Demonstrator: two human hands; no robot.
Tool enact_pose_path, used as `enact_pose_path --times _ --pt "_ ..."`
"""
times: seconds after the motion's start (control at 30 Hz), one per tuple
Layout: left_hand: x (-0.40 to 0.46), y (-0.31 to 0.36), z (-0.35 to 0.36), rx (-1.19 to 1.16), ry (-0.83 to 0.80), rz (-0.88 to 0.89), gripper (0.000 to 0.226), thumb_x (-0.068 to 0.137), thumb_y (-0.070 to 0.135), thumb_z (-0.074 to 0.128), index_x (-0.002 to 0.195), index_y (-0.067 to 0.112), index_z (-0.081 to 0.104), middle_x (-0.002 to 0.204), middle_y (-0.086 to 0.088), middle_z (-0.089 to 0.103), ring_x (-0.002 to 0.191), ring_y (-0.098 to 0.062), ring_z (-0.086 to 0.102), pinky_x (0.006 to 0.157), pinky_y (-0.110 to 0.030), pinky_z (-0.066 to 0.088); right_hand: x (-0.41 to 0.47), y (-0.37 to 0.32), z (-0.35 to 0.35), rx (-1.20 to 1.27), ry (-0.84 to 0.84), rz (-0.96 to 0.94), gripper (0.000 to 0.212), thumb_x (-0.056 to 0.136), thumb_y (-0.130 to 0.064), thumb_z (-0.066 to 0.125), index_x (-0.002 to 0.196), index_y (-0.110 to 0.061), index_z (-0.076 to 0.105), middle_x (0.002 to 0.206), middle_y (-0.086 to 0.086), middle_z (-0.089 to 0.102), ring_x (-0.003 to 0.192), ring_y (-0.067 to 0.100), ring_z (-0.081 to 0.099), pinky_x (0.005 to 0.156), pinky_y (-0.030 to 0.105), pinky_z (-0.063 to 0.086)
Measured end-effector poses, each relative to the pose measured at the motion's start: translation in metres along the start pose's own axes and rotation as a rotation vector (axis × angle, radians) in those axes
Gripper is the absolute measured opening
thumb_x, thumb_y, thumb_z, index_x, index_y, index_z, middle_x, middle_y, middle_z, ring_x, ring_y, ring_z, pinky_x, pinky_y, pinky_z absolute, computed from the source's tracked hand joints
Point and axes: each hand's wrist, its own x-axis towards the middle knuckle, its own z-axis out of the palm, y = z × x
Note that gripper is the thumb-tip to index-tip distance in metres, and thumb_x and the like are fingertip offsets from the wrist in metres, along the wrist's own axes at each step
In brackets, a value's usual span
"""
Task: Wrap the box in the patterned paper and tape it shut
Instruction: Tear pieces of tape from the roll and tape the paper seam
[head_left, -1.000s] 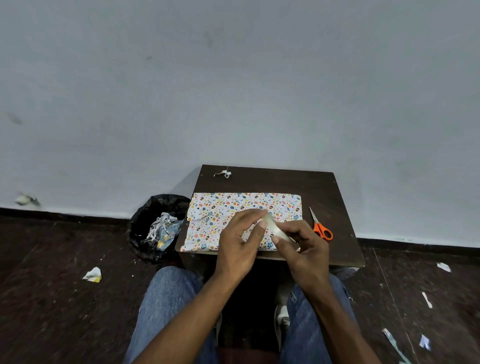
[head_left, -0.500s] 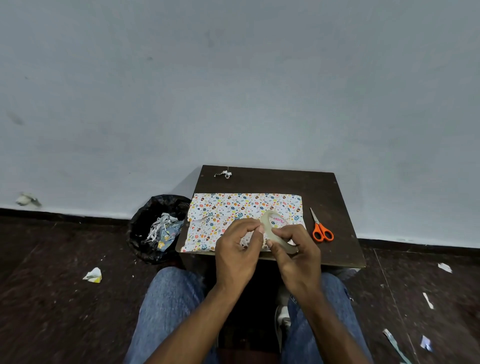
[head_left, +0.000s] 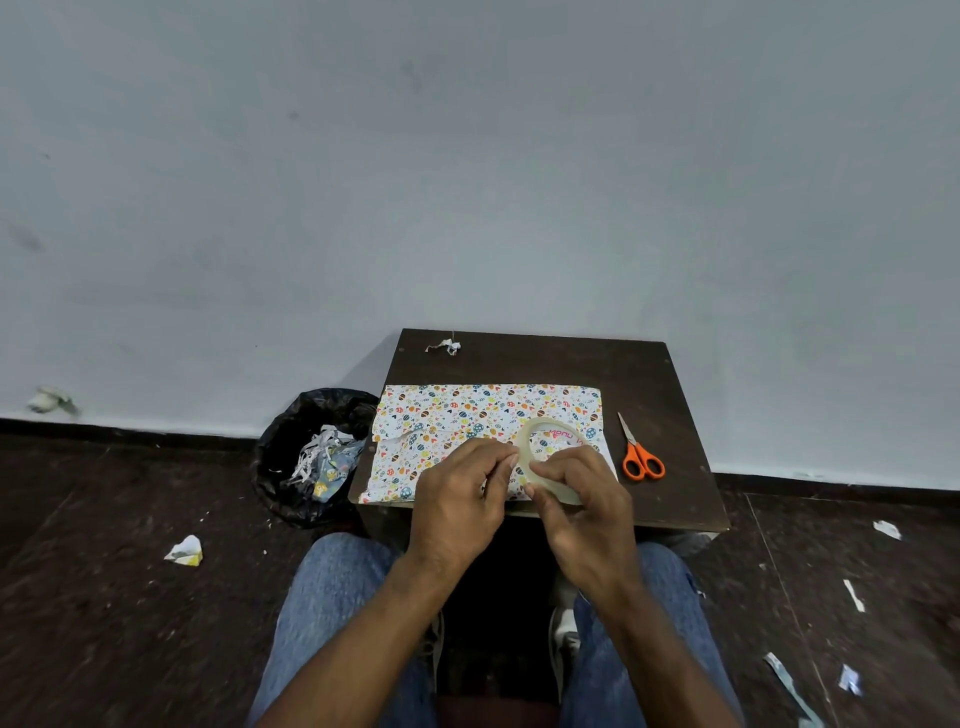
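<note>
The patterned paper (head_left: 467, 415), white with small coloured shapes, lies folded over the box on a small dark table (head_left: 649, 374); the box itself is hidden under it. A roll of clear tape (head_left: 548, 441) is held upright over the paper's near right part. My right hand (head_left: 582, 504) grips the roll from below. The fingertips of my left hand (head_left: 462, 499) pinch at the roll's left rim; whether they hold a tape end is too small to tell.
Orange-handled scissors (head_left: 641, 457) lie on the table right of the paper. A paper scrap (head_left: 447, 346) sits at the table's far edge. A black bin (head_left: 311, 452) with paper waste stands left of the table. Scraps litter the dark floor (head_left: 130, 597). My knees are under the table's near edge.
The tape roll has turned from edge-on to upright so its hole faces me. Both hands shifted slightly toward me and closer together at the roll's rim.
</note>
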Motion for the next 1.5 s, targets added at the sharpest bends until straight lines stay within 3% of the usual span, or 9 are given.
enact_pose_path --times 0.23,0.47,0.63,0.77,0.97,1.07,1.23,1.4,1.5 --pt "0.005 -0.001 -0.005 0.331 -0.026 0.218 0.018 0.093 0.024 0.056 0.081 0.014 0.065 0.078 0.003 0.062 0.051 -0.014 0.056 0.037 -0.030 0.043 -0.001 0.001 -0.003 -0.103 -0.043 -0.087 0.019 0.074 0.000 0.072 0.091 -0.008 0.071 0.092 -0.005 0.060 0.088 0.014 0.059 0.076 0.021 0.047" --pt "0.000 0.002 -0.003 0.234 -0.056 0.162 0.013 0.088 0.024 0.054 0.080 0.015 0.059 0.076 0.005 0.058 0.053 -0.013 0.052 0.039 -0.028 0.041 0.000 0.007 -0.006 -0.097 0.027 -0.039 0.019 0.073 -0.001 0.073 0.091 -0.007 0.071 0.091 -0.002 0.062 0.088 0.018 0.061 0.081 0.017 0.046" --pt "0.003 0.009 0.002 -0.226 -0.045 -0.371 0.018 0.088 0.032 0.059 0.088 0.017 0.069 0.084 0.010 0.070 0.074 -0.009 0.067 0.065 -0.032 0.056 0.003 0.005 -0.009 -0.079 0.018 -0.063 0.017 0.074 -0.003 0.072 0.090 -0.007 0.070 0.090 -0.002 0.062 0.088 0.018 0.061 0.078 0.023 0.048" --pt "0.016 0.031 0.001 -0.809 -0.069 -0.941 0.022 0.092 0.017 0.066 0.088 -0.004 0.069 0.080 -0.012 0.069 0.067 -0.022 0.069 0.067 -0.032 0.056 0.001 0.005 -0.005 -0.081 0.003 -0.056 0.019 0.073 -0.001 0.072 0.090 -0.008 0.068 0.091 -0.003 0.061 0.089 0.018 0.060 0.078 0.024 0.047" --pt "0.014 0.034 0.001 -1.110 -0.182 -1.279 0.016 0.080 0.032 0.072 0.086 0.017 0.072 0.088 -0.007 0.072 0.074 -0.017 0.065 0.077 -0.032 0.055 -0.003 0.001 0.003 -0.133 -0.050 -0.098 0.030 0.072 0.000 0.068 0.091 -0.021 0.059 0.093 -0.008 0.056 0.090 0.011 0.055 0.077 0.021 0.044" --pt "0.011 0.033 0.000 -1.200 -0.158 -1.300 0.012 0.077 0.028 0.071 0.082 0.018 0.074 0.085 -0.006 0.072 0.071 -0.015 0.063 0.076 -0.031 0.052 -0.007 0.002 0.005 -0.139 -0.061 -0.047 0.034 0.074 -0.007 0.068 0.097 -0.028 0.054 0.093 -0.009 0.059 0.090 0.011 0.057 0.078 0.023 0.046" --pt "0.007 0.033 0.004 -1.071 -0.082 -1.197 0.008 0.089 0.012 0.066 0.091 0.009 0.074 0.080 -0.012 0.072 0.065 -0.016 0.063 0.063 -0.022 0.054 -0.014 0.009 0.007 -0.102 -0.012 0.105 0.029 0.073 -0.013 0.071 0.096 -0.023 0.057 0.089 -0.015 0.058 0.083 0.003 0.055 0.074 0.004 0.039" --pt "0.003 0.023 0.004 -0.819 -0.075 -0.968 0.012 0.090 0.005 0.066 0.097 0.000 0.074 0.089 -0.021 0.074 0.082 -0.032 0.069 0.083 -0.042 0.057 -0.013 0.009 0.006 -0.152 -0.045 0.044 0.032 0.076 -0.016 0.073 0.097 -0.027 0.053 0.091 -0.014 0.057 0.086 0.001 0.051 0.077 0.002 0.036" --pt "0.005 0.021 -0.001 -0.730 -0.137 -0.851 0.012 0.092 0.003 0.063 0.092 0.005 0.075 0.083 -0.013 0.076 0.077 -0.022 0.072 0.079 -0.035 0.059 -0.013 0.009 0.006 -0.170 -0.048 0.029 0.035 0.075 -0.014 0.072 0.098 -0.028 0.051 0.092 -0.012 0.057 0.087 -0.001 0.049 0.078 0.000 0.034"
